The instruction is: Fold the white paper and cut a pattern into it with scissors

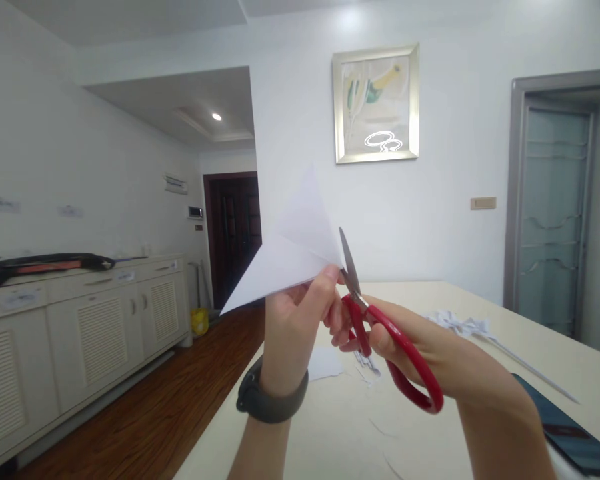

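Left hand (293, 320) pinches folded paper (290, 250); right hand (420, 347) grips scissors (380, 333).

You have a single view, from the camera worn on your head. It faces forward along the table (330, 433) rather than steeply down, so the far wall and its framed picture (375, 103) fill the upper half, with a strip of ceiling above. The view is wide: it takes in the cabinets (105, 333) on your left and the glass door (555, 213) at the right edge. Your left hand (295, 320) and right hand (420, 347) sit very near the lens, low and central, forearms running off the bottom edge; the folded paper (290, 257) and scissors (380, 333) reach mid-frame. Heights look squeezed.
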### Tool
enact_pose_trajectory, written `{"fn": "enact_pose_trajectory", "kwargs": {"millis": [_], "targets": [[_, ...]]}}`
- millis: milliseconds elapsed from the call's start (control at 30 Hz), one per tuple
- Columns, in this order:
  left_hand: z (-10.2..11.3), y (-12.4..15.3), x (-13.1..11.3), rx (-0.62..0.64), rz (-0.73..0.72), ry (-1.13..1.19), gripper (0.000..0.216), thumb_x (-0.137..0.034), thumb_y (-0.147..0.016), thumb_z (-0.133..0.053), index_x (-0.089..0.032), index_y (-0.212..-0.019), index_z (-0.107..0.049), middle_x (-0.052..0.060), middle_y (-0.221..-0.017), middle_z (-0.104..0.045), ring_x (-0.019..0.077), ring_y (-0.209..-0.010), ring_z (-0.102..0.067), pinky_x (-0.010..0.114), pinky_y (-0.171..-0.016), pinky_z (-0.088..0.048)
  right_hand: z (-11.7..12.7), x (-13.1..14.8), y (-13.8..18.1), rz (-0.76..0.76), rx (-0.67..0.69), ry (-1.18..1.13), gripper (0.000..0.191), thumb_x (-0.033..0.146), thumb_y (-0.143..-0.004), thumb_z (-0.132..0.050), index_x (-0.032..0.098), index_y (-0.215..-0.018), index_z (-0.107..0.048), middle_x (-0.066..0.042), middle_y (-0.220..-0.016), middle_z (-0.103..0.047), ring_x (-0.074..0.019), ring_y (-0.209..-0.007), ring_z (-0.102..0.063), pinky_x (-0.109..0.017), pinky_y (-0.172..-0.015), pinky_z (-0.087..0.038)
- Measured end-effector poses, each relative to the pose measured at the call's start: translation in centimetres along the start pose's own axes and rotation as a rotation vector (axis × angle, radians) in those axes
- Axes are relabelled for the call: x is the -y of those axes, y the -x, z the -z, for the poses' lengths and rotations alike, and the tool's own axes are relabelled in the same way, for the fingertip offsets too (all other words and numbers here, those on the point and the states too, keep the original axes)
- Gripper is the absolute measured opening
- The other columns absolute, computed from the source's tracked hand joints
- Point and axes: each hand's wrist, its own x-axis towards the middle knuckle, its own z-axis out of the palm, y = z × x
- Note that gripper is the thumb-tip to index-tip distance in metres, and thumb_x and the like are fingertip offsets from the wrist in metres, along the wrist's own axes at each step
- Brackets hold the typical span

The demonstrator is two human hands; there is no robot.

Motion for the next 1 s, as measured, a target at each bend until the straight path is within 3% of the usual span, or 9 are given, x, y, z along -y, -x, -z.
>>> {"fn": "enact_pose_trajectory", "kwargs": {"millis": [133, 467, 1000], "targets": [[-0.41, 0.14, -0.18, -0.053, -0.012, -0.025, 0.041, -0.016, -0.085, -0.051, -0.021, -0.044, -0.045, -0.005, -0.036, -0.041, 0.0089, -0.032, -0.042, 0.024, -0.035, -0.037, -0.14, 0.15, -0.06, 0.023, 0.005, -0.026, 0.037, 0.055, -0.093, -0.04, 0.02, -0.082, -0.047, -0.001, -0.079, -0.045, -0.0173, -0.08, -0.049, -0.029, -0.07, -0.042], [-0.12, 0.17, 0.19, 0.024, -0.032, -0.054, 0.043, -0.019, -0.087, -0.052, -0.021, -0.045, -0.045, -0.005, -0.039, -0.044, 0.0095, -0.039, -0.047, 0.024, -0.046, -0.045, -0.21, 0.4, -0.38, 0.061, -0.029, -0.024, 0.031, 0.05, -0.095, -0.04, 0.02, -0.089, -0.047, -0.001, -0.09, -0.049, -0.0145, -0.08, -0.045, -0.026, -0.074, -0.04], [-0.05, 0.34, 0.21, 0.033, 0.024, -0.034, 0.046, -0.024, -0.088, -0.052, -0.021, -0.043, -0.045, -0.004, -0.038, -0.045, 0.0108, -0.036, -0.046, 0.025, -0.038, -0.042, -0.31, 0.37, -0.24, 0.017, -0.037, -0.056, 0.031, 0.045, -0.097, -0.038, 0.02, -0.091, -0.056, -0.002, -0.086, -0.054, -0.0136, -0.075, -0.049, -0.025, -0.071, -0.043]]}}
